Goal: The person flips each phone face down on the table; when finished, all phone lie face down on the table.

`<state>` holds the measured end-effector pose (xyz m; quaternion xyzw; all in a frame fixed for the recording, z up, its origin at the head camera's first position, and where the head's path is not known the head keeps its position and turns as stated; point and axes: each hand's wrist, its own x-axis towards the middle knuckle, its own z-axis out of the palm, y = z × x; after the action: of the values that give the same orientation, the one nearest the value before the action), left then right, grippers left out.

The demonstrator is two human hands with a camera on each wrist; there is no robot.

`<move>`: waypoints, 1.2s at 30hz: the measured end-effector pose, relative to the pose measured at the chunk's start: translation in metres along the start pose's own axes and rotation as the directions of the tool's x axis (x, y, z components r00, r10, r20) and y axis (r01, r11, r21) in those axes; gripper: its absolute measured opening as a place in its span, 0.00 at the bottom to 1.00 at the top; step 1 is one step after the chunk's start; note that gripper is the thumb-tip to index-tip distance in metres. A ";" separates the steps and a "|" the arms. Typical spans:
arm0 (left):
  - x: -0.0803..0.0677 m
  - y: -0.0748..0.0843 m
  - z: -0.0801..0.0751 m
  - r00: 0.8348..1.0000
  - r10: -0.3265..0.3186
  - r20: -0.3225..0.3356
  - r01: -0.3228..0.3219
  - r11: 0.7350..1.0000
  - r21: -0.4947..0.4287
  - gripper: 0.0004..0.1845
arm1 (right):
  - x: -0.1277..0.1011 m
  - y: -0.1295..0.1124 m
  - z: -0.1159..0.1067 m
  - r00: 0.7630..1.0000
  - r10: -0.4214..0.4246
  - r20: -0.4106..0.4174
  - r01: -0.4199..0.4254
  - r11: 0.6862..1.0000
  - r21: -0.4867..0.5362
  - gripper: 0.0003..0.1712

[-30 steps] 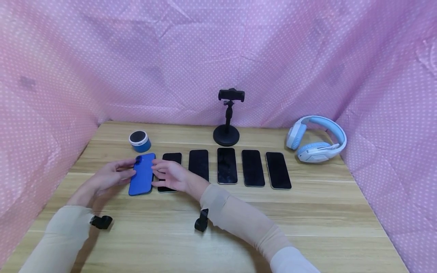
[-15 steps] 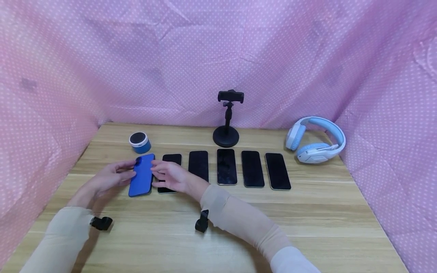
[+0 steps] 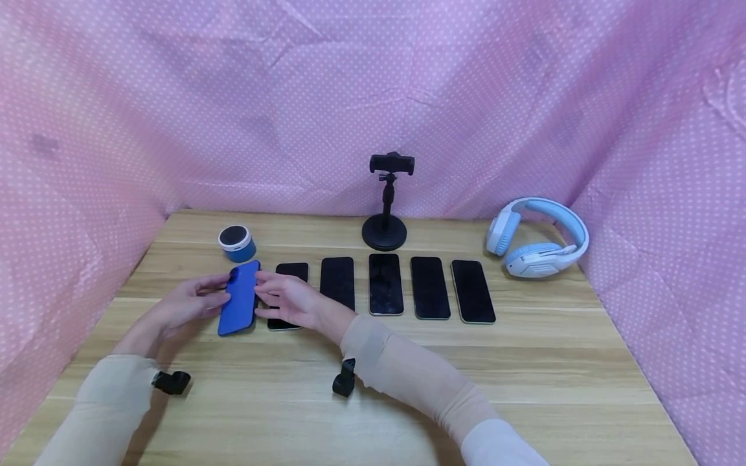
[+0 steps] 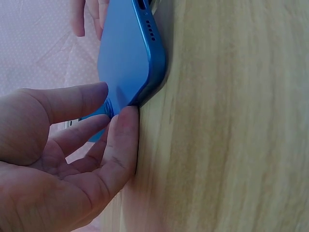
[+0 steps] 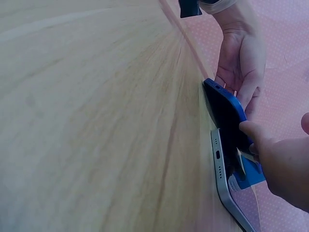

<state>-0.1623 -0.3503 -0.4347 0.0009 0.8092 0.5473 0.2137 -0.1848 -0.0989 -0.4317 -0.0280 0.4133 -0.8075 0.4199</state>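
A blue smartphone (image 3: pixel 239 301), its back and camera bump upward, lies at the left end of a row of phones. It stands tilted, right long edge raised and left long edge low at the table. My left hand (image 3: pixel 186 301) holds its left edge near the camera end, thumb on the back and fingertips low at the edge in the left wrist view. My right hand (image 3: pixel 291 301) holds the raised right edge with its fingertips. The dark screen side shows underneath in the right wrist view. A black-screened phone (image 3: pixel 293 270) lies partly hidden under my right hand.
Several more dark phones, such as the middle phone (image 3: pixel 385 285), lie face up rightward. Behind stand a blue and white round speaker (image 3: pixel 236 243) and a black phone stand (image 3: pixel 384 230). Headphones (image 3: pixel 539 259) rest at the back right. A pink dotted cloth (image 3: pixel 291 129) surrounds the wooden table (image 3: pixel 466 382).
The blue smartphone has tilted further, its right edge rising and shifting slightly left with my right hand. My left hand stays almost in place.
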 end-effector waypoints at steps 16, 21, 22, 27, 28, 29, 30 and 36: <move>-0.001 0.000 0.000 1.000 0.008 -0.001 -0.008 1.000 0.014 0.37 | 0.000 0.001 0.003 0.999 -0.025 0.033 0.024 0.998 0.050 0.34; 0.000 0.006 0.002 1.000 0.004 0.002 -0.004 0.996 0.091 0.38 | 0.000 0.000 0.003 0.999 -0.025 0.025 0.023 0.998 0.063 0.34; 0.000 0.008 0.002 1.000 0.001 0.003 -0.002 0.993 0.117 0.39 | 0.000 0.000 0.003 0.999 -0.026 0.024 0.024 0.998 0.064 0.34; 0.001 0.016 0.004 1.000 -0.010 0.022 0.006 0.981 0.195 0.40 | -0.001 -0.001 0.002 0.999 -0.030 0.020 0.028 0.997 0.068 0.34; 0.001 0.018 0.005 1.000 -0.012 0.025 0.007 0.980 0.198 0.40 | -0.002 -0.002 0.002 0.999 -0.031 0.018 0.030 0.997 0.072 0.34; 0.002 0.019 0.005 1.000 -0.014 0.027 0.008 0.980 0.201 0.40 | -0.002 -0.002 0.002 0.999 -0.032 0.017 0.031 0.997 0.077 0.35; 0.003 0.020 0.006 0.999 -0.019 0.026 0.013 0.979 0.203 0.40 | -0.002 -0.003 0.001 0.999 -0.035 0.017 0.034 0.996 0.081 0.35; 0.006 0.023 0.010 0.999 -0.008 0.034 0.002 0.986 0.167 0.39 | -0.005 -0.006 0.001 0.999 -0.047 0.007 0.046 0.994 0.100 0.35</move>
<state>-0.1692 -0.3310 -0.4192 0.0260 0.8483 0.4770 0.2283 -0.1851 -0.0943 -0.4255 -0.0206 0.3695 -0.8367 0.4037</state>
